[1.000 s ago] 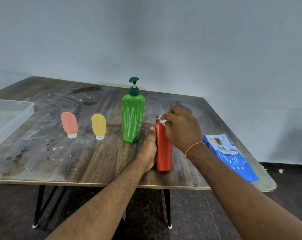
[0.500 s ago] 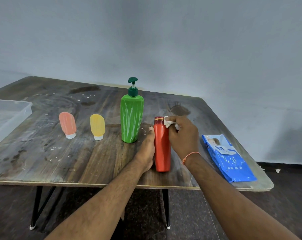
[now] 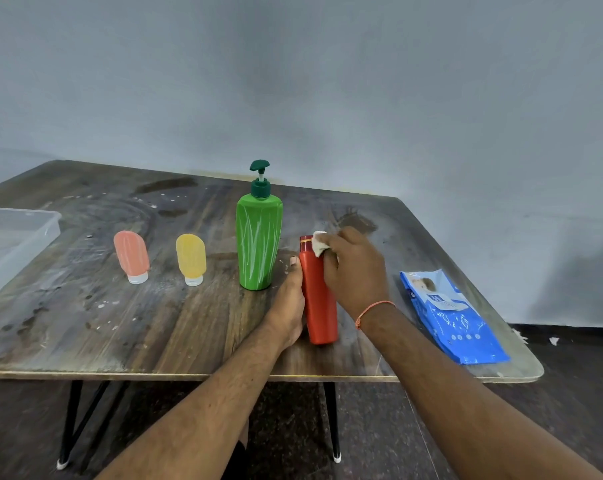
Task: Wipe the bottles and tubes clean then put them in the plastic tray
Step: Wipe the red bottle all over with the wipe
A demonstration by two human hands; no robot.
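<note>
1. A red bottle (image 3: pixel 318 296) is seen upright on the wooden table (image 3: pixel 85 323), just below the centre of the frame, near the table's front edge
2. The bottle's lower left side is gripped by the left hand (image 3: pixel 288 306), with the thumb laid up along the bottle's side; the other fingers are hidden behind the bottle
3. A small white wipe (image 3: pixel 318 244) is pinched by the right hand (image 3: pixel 355 271) and pressed against the bottle's upper right side, just below its cap; the fingers are curled round the wipe
4. An orange thread is worn on the right wrist
5. A green pump bottle (image 3: pixel 258 244) is stood upright just left of the red bottle, close to it but apart
6. A yellow tube (image 3: pixel 191 258) and a pink tube (image 3: pixel 132 256) are stood on their white caps further left, side by side and apart from each other
7. A clear plastic tray (image 3: pixel 47 223) is seen at the left edge of the frame, well apart from the bottles; only part of it is shown
8. A blue pack of wipes (image 3: pixel 455 320) is laid flat at the right of the table, near its front right corner
9. Black table legs are seen beneath the tabletop, in the lower part of the frame
</note>
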